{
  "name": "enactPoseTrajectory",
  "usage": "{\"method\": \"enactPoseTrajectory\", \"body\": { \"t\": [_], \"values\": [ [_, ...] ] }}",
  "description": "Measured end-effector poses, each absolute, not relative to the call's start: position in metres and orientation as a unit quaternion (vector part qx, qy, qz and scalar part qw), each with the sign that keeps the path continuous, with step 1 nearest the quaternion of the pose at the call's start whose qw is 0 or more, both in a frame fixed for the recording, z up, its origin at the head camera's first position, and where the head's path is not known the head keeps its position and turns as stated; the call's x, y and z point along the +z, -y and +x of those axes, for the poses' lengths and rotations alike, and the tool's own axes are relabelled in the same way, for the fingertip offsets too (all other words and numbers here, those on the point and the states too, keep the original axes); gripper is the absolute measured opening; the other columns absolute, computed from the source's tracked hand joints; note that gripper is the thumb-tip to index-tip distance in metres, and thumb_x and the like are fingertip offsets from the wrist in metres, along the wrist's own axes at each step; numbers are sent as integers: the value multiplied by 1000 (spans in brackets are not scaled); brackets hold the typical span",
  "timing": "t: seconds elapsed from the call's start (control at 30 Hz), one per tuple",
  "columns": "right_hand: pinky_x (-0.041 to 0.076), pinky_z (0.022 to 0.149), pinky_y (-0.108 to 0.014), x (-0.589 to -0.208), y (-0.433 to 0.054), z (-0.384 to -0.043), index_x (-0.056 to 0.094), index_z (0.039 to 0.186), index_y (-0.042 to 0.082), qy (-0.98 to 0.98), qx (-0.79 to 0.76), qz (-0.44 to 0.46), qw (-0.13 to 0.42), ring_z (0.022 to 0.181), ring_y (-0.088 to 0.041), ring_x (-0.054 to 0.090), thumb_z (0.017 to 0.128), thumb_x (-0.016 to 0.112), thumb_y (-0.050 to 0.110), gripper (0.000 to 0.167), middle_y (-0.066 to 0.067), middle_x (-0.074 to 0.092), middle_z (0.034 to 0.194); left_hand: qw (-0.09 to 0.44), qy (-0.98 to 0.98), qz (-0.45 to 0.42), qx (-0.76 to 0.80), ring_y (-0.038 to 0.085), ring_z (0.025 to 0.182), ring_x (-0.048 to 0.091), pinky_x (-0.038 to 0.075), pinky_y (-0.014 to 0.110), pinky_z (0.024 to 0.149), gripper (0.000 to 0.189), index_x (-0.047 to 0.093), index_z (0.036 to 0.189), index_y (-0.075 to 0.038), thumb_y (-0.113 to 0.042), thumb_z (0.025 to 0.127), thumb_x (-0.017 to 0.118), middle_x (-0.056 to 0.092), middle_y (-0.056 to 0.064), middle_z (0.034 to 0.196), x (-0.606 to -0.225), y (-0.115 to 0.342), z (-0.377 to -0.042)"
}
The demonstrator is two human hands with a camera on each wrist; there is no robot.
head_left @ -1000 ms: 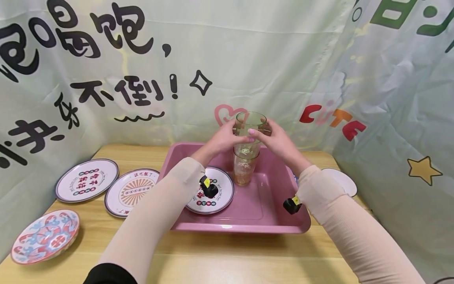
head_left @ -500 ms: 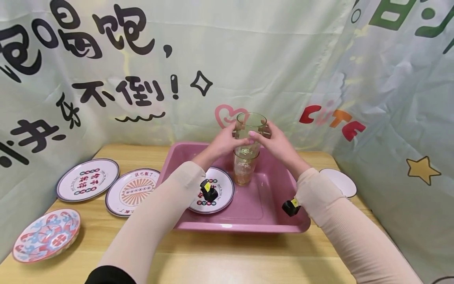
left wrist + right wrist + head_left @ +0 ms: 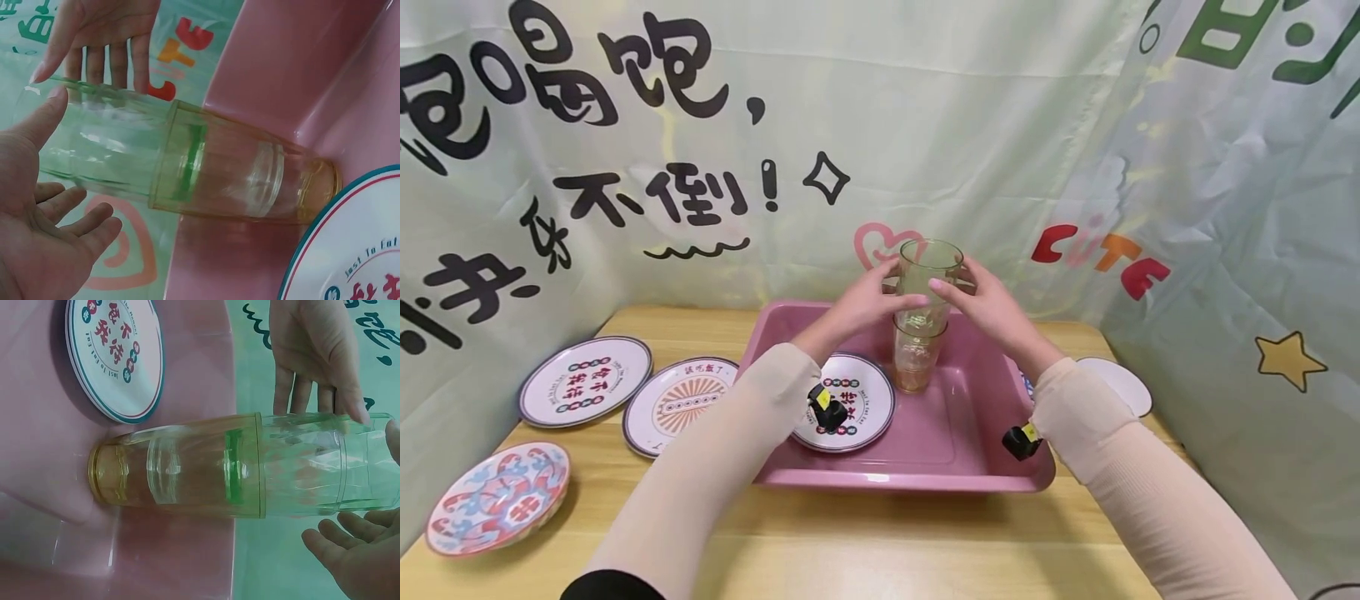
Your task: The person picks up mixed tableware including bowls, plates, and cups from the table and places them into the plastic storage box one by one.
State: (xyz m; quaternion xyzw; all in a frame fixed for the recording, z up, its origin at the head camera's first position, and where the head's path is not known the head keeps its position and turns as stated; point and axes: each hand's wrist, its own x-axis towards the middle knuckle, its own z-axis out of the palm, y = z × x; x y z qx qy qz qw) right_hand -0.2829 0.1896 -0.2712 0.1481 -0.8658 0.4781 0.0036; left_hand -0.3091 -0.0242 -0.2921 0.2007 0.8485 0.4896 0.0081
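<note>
Tumblers (image 3: 922, 329) nested upright in pink basin (image 3: 936, 433), flanked by left hand (image 3: 867, 302) and right hand (image 3: 989, 303), both loosely spread and gripping nothing, presumably meant to prevent toppling.

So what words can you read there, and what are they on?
"喝饱," – curtain.
"乐不倒!" – curtain.
"CUTE" – curtain, right side.
"的" – curtain, cut off at top right.
"吃飯了" – sun plate, first character too small.
"不我待" – left plate and tub plate, first character unclear.
"Just To Eat" – tub plate.
Too small: other plate print, yellow wrist tags.
Glasses: none I can read.
</note>
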Motion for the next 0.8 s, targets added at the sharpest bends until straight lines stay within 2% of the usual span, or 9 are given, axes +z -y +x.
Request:
{"method": "enactPoseTrajectory", "body": {
  "t": [0.1, 0.23, 0.43, 0.6, 0.7, 0.8],
  "values": [
    [32, 111, -53, -271, -192, -281, 19, 157, 21, 866, 479, 142, 2, 138, -31, 37, 89, 63, 57, 88, -9, 38, 152, 9, -847, 208, 488, 31, 133, 44, 39, 45, 107, 94, 23, 156, -13, -49, 84, 73, 36, 8, 154, -290, 31, -305],
    [31, 112, -53, -271, -195, -278, 15, 158, 18, 868, 477, 134, 4, 139, -33, 35, 91, 62, 55, 90, -12, 34, 154, 9, -845, 223, 485, 34, 132, 44, 40, 47, 106, 88, 26, 155, -15, -47, 87, 72, 41, 9, 151, -287, 41, -300],
    [31, 112, -54, -269, -205, -270, 15, 158, 16, 870, 475, 133, 7, 140, -34, 33, 92, 61, 54, 88, -12, 33, 155, 12, -846, 211, 489, 32, 132, 45, 44, 46, 102, 84, 28, 155, -15, -46, 89, 70, 42, 10, 149, -283, 58, -293],
    [30, 112, -53, -267, -215, -264, 16, 158, 18, 869, 476, 138, 8, 141, -33, 32, 92, 59, 57, 87, -10, 34, 155, 17, -840, 193, 507, 29, 135, 42, 45, 46, 102, 83, 28, 154, -16, -46, 90, 68, 38, 6, 152, -280, 73, -289],
    [30, 112, -52, -268, -221, -260, 16, 158, 19, 865, 482, 138, 7, 141, -31, 31, 93, 58, 54, 84, -9, 34, 155, 7, -835, 194, 515, 29, 135, 41, 43, 45, 104, 79, 30, 153, -14, -44, 91, 68, 39, 4, 151, -279, 83, -286],
    [30, 112, -52, -268, -227, -257, 17, 158, 17, 861, 487, 143, 7, 141, -32, 31, 95, 58, 50, 82, -11, 34, 155, -10, -828, 195, 525, 31, 134, 43, 42, 45, 105, 73, 32, 152, -13, -40, 93, 67, 44, 7, 148, -278, 94, -282]
  ]
}}
